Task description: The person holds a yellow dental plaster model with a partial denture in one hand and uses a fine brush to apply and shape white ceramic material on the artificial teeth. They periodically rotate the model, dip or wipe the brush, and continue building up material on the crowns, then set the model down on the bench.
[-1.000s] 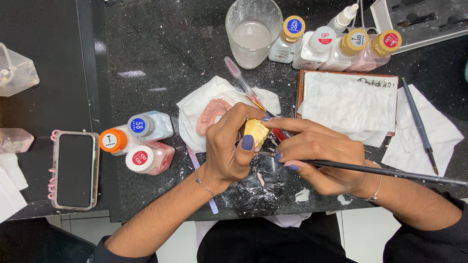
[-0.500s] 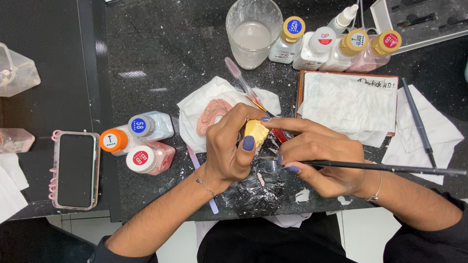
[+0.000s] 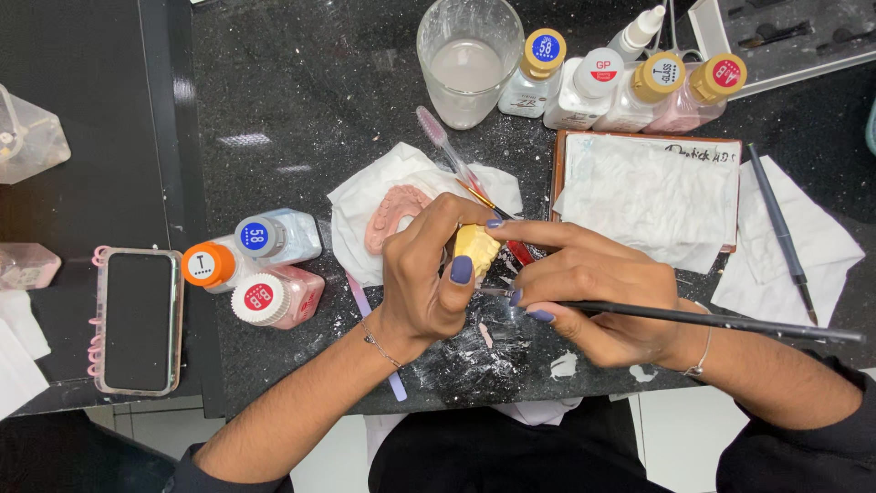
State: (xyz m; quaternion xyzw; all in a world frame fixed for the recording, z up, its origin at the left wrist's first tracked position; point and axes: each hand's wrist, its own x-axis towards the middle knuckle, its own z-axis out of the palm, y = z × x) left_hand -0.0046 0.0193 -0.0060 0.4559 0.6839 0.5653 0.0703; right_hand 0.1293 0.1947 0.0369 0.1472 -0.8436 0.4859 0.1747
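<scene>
My left hand (image 3: pixel 431 274) grips a small yellow dental cast (image 3: pixel 477 247) between thumb and fingers, just above the black speckled counter (image 3: pixel 301 110). My right hand (image 3: pixel 593 292) holds a long thin black brush (image 3: pixel 730 321); its handle runs out to the right and its tip meets the cast near my left thumb. My right forefinger lies along the top of the cast. A pink denture-shaped piece (image 3: pixel 391 215) rests on a white tissue (image 3: pixel 365 205) just behind my left hand.
A glass of cloudy water (image 3: pixel 467 64) and several small capped bottles (image 3: pixel 630 78) stand at the back. Three more bottles (image 3: pixel 251 269) lie at the left beside a phone (image 3: pixel 137 319). A tissue-lined tray (image 3: pixel 648 187), another brush (image 3: pixel 780 228) and white powder smears (image 3: pixel 474 351) are nearby.
Both hands stay on the cast almost unmoved. The brush handle has tilted slightly.
</scene>
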